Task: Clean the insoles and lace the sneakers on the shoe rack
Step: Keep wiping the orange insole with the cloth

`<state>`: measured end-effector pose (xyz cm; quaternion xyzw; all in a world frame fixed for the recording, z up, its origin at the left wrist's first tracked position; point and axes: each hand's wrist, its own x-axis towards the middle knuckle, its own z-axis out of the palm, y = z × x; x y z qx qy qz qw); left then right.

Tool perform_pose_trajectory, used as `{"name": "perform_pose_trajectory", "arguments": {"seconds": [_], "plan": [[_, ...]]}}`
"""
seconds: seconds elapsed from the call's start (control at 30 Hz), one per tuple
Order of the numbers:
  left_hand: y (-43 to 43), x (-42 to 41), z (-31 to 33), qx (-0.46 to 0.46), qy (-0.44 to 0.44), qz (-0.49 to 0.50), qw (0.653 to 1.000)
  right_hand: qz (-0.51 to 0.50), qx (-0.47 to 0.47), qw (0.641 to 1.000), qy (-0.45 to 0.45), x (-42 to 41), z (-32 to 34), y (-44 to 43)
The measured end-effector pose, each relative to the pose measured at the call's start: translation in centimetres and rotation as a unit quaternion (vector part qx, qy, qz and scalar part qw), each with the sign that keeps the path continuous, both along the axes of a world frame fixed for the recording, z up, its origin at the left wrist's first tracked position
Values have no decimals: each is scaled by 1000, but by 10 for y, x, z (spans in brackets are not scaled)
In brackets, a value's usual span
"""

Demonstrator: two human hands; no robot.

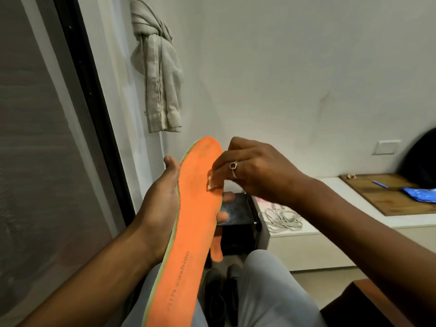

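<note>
Knotted grey curtain [158, 67] hangs; blue pen [380, 184] lies on wooden board [382, 201]

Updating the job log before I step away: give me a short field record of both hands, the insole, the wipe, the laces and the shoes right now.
left hand: holds the orange insole from beneath, fingertips curled over its right edge
right hand: pinches a small pale wipe against the insole's front half
second insole: partly visible, below and behind the first
laces: loose pile on the white ledge, in no shoe
shoes: dark pair on the floor between the knees; too dim to show detail
</note>
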<state>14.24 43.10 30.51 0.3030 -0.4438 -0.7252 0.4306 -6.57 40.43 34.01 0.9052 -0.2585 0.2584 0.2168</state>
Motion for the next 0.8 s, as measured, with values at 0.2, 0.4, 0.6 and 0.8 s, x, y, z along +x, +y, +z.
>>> {"name": "perform_pose_trajectory", "arguments": {"seconds": [0.2,0.4,0.6,0.8], "plan": [[7,-4,-2,-48,-41,20,998,84,77,992,46,14,-11,21],[-4,2,1,4,-10,24,1000,11,21,1000,-11,-2,-3,4],[0,-3,-3,7,12,10,1000,74,69,995,16,11,-13,18],[2,-4,3,17,20,-5,1000,-55,37,971,-231,21,-22,3]]}}
